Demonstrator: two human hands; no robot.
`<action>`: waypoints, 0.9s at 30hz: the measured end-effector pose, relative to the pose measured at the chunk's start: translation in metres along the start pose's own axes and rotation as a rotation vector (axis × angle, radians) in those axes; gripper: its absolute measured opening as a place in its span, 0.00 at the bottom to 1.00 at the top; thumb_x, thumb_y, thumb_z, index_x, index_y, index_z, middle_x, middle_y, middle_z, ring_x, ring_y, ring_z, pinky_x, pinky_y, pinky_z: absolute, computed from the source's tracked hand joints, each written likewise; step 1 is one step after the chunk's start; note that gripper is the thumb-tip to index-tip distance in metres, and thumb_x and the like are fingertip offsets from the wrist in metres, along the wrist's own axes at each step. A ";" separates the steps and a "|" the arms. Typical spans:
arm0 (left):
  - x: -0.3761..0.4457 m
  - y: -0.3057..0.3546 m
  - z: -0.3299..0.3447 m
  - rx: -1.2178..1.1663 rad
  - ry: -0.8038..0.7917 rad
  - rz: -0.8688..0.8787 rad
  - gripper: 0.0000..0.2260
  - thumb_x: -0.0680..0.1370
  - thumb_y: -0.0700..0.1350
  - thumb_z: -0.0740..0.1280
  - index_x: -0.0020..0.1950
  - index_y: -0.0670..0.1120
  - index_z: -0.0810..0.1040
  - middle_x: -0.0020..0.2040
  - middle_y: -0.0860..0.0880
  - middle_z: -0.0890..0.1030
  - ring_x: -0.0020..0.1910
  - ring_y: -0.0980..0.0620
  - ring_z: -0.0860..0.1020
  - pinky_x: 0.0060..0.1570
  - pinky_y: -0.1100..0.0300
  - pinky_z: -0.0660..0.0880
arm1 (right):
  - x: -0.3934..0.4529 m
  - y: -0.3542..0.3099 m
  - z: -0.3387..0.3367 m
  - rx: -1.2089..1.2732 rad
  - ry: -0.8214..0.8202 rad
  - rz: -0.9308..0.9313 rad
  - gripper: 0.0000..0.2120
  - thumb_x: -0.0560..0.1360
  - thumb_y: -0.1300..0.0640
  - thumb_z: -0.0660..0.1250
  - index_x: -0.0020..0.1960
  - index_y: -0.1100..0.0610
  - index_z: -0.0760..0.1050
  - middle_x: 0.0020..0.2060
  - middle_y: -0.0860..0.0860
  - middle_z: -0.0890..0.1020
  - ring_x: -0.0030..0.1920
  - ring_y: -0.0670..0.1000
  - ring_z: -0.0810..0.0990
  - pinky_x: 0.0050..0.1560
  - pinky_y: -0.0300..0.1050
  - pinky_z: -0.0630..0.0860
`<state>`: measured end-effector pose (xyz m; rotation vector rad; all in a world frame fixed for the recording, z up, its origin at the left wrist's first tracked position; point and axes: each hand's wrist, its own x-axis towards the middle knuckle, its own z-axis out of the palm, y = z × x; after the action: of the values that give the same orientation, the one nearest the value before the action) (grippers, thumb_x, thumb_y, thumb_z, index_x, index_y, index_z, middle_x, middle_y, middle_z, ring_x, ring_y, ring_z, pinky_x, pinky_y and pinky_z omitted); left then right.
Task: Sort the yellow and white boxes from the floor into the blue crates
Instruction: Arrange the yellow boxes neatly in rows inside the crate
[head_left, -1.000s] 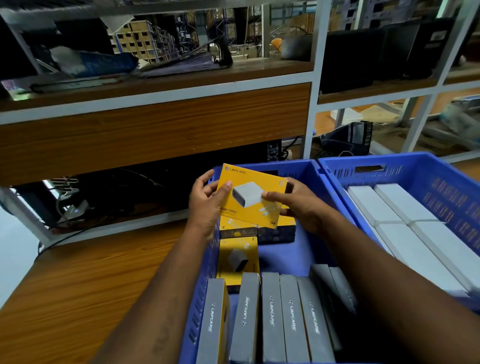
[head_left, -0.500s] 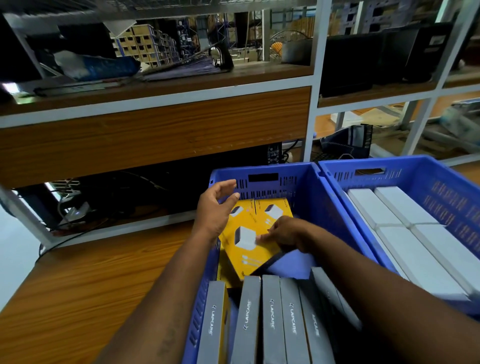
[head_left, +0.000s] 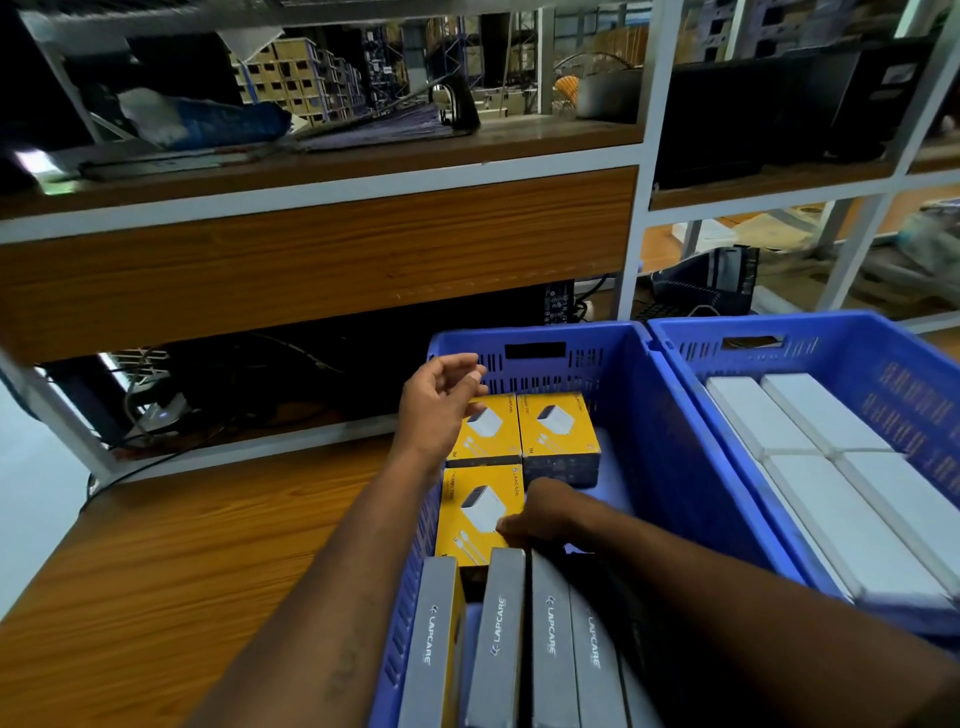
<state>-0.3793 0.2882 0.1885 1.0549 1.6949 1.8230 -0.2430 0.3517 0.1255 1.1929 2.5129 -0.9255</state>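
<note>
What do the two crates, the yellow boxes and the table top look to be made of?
Crates: moulded blue plastic, matte; slotted walls and cut-out handles suggest it.
Yellow boxes: printed cardboard, it seems, with a slight sheen; sharp folded edges and retail graphics.
Table top: wood-grain surface, smooth; likely laminate rather than solid wood, but the view cannot settle that.

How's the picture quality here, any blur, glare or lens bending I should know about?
Head view: wide-angle bending curves the shelf rails and crate rims; the far right edge is smeared with blur; the dark shelf recess under the wood panel loses detail; a bright glare patch sits at the upper left. The yellow boxes in the left blue crate are sharp, print readable.
</note>
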 end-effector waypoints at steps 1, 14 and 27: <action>0.000 0.000 0.000 0.001 0.002 -0.001 0.09 0.82 0.40 0.65 0.63 0.44 0.77 0.58 0.44 0.82 0.54 0.48 0.82 0.49 0.60 0.81 | -0.001 0.000 -0.003 -0.006 -0.015 -0.007 0.17 0.77 0.47 0.68 0.35 0.56 0.76 0.38 0.54 0.79 0.34 0.51 0.76 0.32 0.40 0.70; 0.000 0.001 -0.002 -0.004 0.033 0.005 0.09 0.84 0.41 0.63 0.63 0.44 0.76 0.53 0.46 0.82 0.47 0.52 0.81 0.43 0.64 0.80 | -0.036 -0.027 -0.032 -0.336 0.109 -0.143 0.25 0.77 0.38 0.65 0.57 0.59 0.78 0.52 0.55 0.82 0.51 0.56 0.81 0.46 0.47 0.76; 0.000 0.000 -0.002 0.008 0.017 -0.009 0.10 0.84 0.41 0.62 0.64 0.42 0.77 0.50 0.47 0.81 0.44 0.54 0.80 0.42 0.64 0.80 | -0.040 -0.032 -0.018 -0.087 -0.059 -0.166 0.21 0.77 0.43 0.68 0.59 0.59 0.79 0.56 0.54 0.82 0.54 0.54 0.80 0.50 0.46 0.75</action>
<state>-0.3803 0.2869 0.1884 1.0364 1.7154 1.8260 -0.2399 0.3230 0.1714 0.9295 2.6058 -0.8641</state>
